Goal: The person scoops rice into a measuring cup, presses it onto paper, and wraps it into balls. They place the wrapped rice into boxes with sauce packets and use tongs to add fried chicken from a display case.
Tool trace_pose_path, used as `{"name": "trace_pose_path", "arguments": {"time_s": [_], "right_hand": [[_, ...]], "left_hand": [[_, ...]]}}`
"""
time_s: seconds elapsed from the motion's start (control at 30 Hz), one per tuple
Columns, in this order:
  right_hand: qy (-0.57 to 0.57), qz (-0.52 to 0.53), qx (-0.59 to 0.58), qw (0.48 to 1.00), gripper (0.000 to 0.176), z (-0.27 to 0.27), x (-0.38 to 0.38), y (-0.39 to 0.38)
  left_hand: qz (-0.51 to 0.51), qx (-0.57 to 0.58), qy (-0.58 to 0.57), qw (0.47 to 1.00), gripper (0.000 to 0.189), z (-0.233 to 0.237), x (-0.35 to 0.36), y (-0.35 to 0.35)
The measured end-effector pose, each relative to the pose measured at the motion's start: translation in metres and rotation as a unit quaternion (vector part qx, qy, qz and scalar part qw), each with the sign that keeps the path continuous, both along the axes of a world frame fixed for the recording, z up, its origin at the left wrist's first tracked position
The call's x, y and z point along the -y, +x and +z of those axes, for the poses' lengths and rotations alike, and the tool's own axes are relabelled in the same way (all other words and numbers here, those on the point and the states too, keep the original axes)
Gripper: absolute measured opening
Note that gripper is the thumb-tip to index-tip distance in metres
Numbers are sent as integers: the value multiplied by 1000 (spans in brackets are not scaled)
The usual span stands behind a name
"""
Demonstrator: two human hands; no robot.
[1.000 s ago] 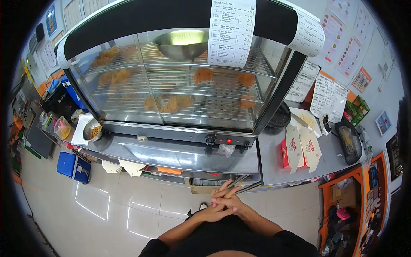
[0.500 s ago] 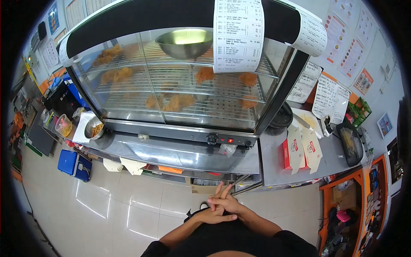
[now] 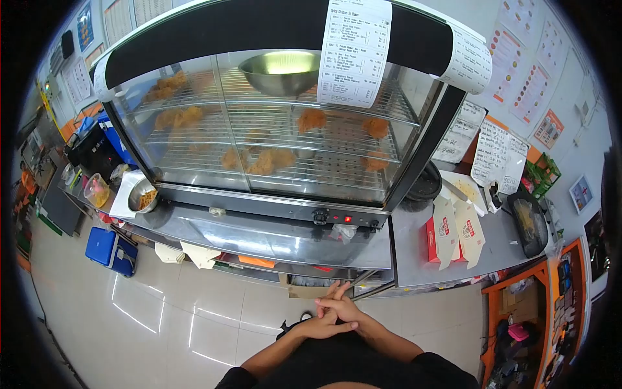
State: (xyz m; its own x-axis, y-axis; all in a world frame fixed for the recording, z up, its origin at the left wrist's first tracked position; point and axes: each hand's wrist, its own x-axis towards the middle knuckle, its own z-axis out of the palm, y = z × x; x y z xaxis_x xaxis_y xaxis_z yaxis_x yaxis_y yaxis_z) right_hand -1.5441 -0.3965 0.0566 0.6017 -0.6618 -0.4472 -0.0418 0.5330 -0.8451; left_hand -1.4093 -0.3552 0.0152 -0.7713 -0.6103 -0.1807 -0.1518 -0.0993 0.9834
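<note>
I see the right hand (image 3: pixel 342 310) lying over the left hand (image 3: pixel 316 329), the fingers of both loosely stretched and holding nothing. The steel counter (image 3: pixel 272 236) lies just ahead of the fingertips, its long edge running crosswise to them. The right hand is nearer.

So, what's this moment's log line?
hands: right hand rests on left hand; holding: nothing; facing: display case of fried chicken
</note>
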Motion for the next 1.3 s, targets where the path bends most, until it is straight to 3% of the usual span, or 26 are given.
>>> {"name": "trace_pose_path", "arguments": {"time_s": [0.17,0.23,0.27,0.33,0.4,0.43,0.5,0.57,0.7,0.73,0.8,1.03,1.1,1.3], "right_hand": [[-7,3,-1,1000,35,-13,1,-1],[23,-128,109,985,35,-19,-4,6],[22,-130,109,985,35,-14,-5,10],[-41,-235,280,930,54,19,-5,19],[-96,-245,264,928,58,29,5,12],[-149,-254,248,923,63,31,6,9],[-144,-256,230,928,59,27,4,0],[-139,-259,212,932,56,19,-1,-3],[-100,-237,171,951,46,5,-17,-6],[-91,-236,162,954,43,4,-19,-6],[-97,-241,162,952,42,8,-17,-7],[-109,-281,158,940,39,13,-13,-14],[-106,-282,157,941,39,11,-14,-14],[-100,-277,147,944,38,11,-13,-12]], "left_hand": [[38,1,-36,999,105,19,8,7],[75,7,-71,995,107,42,22,16],[94,13,-93,991,108,58,32,20],[125,31,-148,981,87,113,61,39],[275,121,-343,890,55,155,87,54],[379,28,-469,797,32,184,109,54],[502,-70,-475,719,33,243,139,62],[546,-123,-536,632,38,288,175,67],[522,-99,-602,596,46,352,225,55],[522,-100,-601,597,46,359,235,52],[460,-153,-559,673,49,367,249,48],[463,-191,-517,694,46,368,264,41],[471,-226,-515,679,42,365,267,39],[464,-213,-500,700,48,358,267,43]]}}
